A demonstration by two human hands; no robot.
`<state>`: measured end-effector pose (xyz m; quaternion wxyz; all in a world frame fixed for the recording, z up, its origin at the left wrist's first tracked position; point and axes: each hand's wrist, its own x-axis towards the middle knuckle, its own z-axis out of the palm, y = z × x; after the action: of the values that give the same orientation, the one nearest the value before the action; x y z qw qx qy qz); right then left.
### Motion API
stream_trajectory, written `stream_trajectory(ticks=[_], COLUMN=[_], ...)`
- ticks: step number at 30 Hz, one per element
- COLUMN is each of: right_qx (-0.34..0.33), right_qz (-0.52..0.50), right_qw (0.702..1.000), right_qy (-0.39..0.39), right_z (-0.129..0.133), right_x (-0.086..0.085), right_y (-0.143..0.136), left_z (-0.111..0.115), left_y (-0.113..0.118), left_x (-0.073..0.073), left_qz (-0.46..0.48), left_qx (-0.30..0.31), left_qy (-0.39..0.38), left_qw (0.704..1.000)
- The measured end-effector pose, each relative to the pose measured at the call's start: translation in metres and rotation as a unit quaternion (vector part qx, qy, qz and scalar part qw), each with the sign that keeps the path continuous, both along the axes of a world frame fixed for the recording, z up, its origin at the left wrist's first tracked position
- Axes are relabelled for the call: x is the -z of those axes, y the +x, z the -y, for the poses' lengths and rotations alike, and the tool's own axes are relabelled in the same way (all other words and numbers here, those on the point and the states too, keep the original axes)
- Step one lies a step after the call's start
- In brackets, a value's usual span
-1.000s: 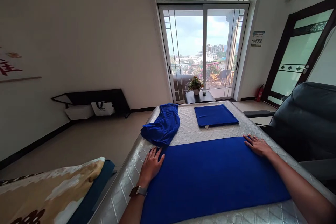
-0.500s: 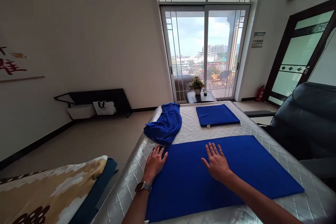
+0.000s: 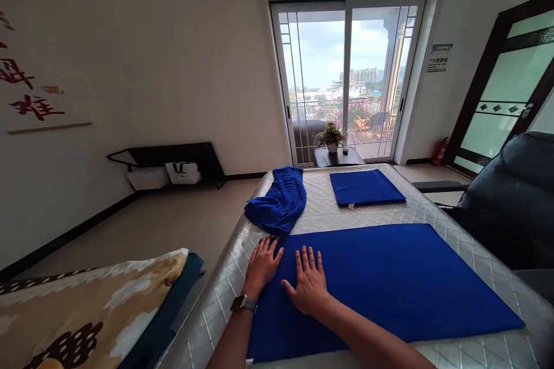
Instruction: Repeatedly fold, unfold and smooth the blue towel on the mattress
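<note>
A blue cloth lies spread flat on the quilted silver-grey mattress. At the cloth's upper left edge rests my left hand, fingers apart, with a watch on the wrist. My right hand lies palm down on the cloth just to the right, fingers spread. Neither hand holds anything. Beyond my left hand is a crumpled blue cloth, close to its fingertips. Farther back sits a folded blue cloth with a small white tag.
A patterned blanket lies on a bed at the lower left. A dark armchair stands on the right. Behind the mattress, a small table bears a potted plant before sliding glass doors. A white bag is by the wall.
My right hand has slid left across the flat cloth, nearer my left hand. My left hand stays at the cloth's edge. The camera view has shifted slightly.
</note>
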<state>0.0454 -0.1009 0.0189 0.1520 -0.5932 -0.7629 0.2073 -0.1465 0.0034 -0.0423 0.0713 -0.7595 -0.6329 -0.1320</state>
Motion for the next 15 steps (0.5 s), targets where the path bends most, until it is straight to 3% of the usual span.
stream_trajectory(ticks=[5, 15], right_qx=[0.01, 0.014], right_qz=[-0.006, -0.013], right_qw=[1.0, 1.0], right_qy=[0.005, 0.005], right_z=[-0.002, -0.004], right_x=[0.013, 0.017], right_y=[0.002, 0.005], left_z=[0.003, 0.003], left_y=[0.003, 0.005], left_x=[-0.005, -0.01], left_qz=[0.007, 0.008], left_qx=[-0.001, -0.004], left_qy=[-0.018, -0.028], left_qw=[1.0, 1.0])
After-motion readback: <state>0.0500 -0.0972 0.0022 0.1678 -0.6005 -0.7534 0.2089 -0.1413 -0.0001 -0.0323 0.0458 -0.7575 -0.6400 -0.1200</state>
